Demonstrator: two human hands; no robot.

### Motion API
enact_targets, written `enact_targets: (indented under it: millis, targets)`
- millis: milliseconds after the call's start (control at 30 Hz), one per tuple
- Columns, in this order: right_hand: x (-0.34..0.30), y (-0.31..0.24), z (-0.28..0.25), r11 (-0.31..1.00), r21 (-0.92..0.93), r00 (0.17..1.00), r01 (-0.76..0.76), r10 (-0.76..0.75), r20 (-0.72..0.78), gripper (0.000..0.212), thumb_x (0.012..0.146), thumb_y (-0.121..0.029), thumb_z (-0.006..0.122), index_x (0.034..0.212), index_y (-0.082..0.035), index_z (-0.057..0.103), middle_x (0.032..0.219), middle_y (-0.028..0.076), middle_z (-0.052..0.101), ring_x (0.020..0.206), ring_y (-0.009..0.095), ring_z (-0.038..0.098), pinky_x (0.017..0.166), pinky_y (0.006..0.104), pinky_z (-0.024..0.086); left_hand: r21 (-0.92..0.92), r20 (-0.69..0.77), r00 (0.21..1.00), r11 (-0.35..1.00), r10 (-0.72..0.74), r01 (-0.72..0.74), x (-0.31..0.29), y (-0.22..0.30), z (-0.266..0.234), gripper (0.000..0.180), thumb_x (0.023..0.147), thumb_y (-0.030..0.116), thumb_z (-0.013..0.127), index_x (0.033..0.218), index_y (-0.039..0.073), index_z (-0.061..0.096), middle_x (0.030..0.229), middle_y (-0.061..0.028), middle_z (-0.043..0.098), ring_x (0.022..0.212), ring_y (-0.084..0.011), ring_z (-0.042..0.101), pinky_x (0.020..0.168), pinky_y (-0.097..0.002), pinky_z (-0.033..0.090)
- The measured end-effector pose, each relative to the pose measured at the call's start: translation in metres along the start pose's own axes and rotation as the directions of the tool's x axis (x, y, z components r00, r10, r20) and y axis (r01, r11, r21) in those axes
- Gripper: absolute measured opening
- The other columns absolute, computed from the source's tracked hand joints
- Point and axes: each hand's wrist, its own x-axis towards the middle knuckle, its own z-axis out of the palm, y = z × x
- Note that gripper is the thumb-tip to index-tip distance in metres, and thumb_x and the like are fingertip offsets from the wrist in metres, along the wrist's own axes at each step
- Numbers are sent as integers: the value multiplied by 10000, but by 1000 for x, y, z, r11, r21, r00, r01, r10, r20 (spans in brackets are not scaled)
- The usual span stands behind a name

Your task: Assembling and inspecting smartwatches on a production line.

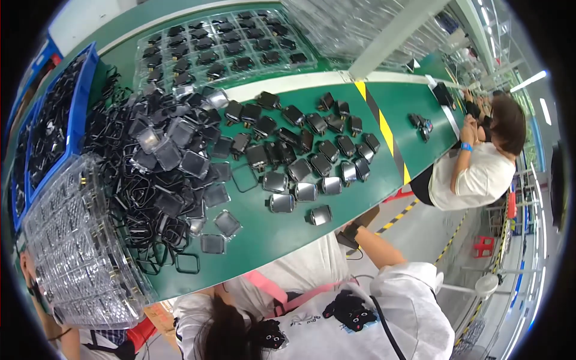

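Observation:
My right forearm [381, 246] bends down in front of the table edge, with a black band [349, 236] at the wrist. Only a sliver of my right hand [345, 227] shows, and its fingers are hidden. My left hand is out of sight; a bit of bare arm [223, 294] shows beside the dark hair. Nearest my right hand, on the green table [264, 237], lies a small black square-faced device [320, 215], like a watch body. Several similar devices [306, 192] are spread behind it. Left of them is a heap of black square frames [159, 207] and clear-filmed square covers [213, 243].
Compartmented clear trays [222, 45] of black parts lie at the back. A blue bin [81, 90] and stacked clear trays [78, 240] stand left, with another person's hand [27, 267] at the stack. Yellow-black tape [384, 129] crosses the table; a co-worker [480, 174] sits right.

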Motion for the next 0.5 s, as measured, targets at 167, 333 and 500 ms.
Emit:
enact_targets:
  millis: [167, 333, 500]
  targets:
    - [-15, 15, -2, 990, -8, 990, 139, -139, 24, 250, 808, -108, 540, 1035, -5, 564, 1015, 180, 587, 957, 336, 541, 839, 400, 423, -39, -46, 999, 999, -20, 18, -4, 9, -13, 251, 878, 161, 511, 1012, -47, 555, 974, -137, 629, 854, -260, 578, 807, -345, 451]
    - [18, 7, 11, 991, 26, 990, 129, -131, 50, 254, 810, -112, 542, 1039, -4, 561, 1014, 184, 585, 955, 339, 540, 840, 399, 422, -44, 58, 997, 998, -52, 55, -25, 30, -10, 254, 878, 162, 512, 1014, -48, 554, 977, -136, 628, 856, -259, 578, 811, -344, 450]
    - [20, 32, 2, 981, 97, 981, 167, -176, 86, 259, 811, -117, 543, 1043, -3, 559, 1013, 188, 583, 954, 342, 539, 840, 399, 421, -24, 110, 987, 992, -120, 123, -54, 82, -34, 256, 877, 163, 513, 1016, -49, 553, 980, -135, 628, 859, -258, 578, 815, -343, 450]
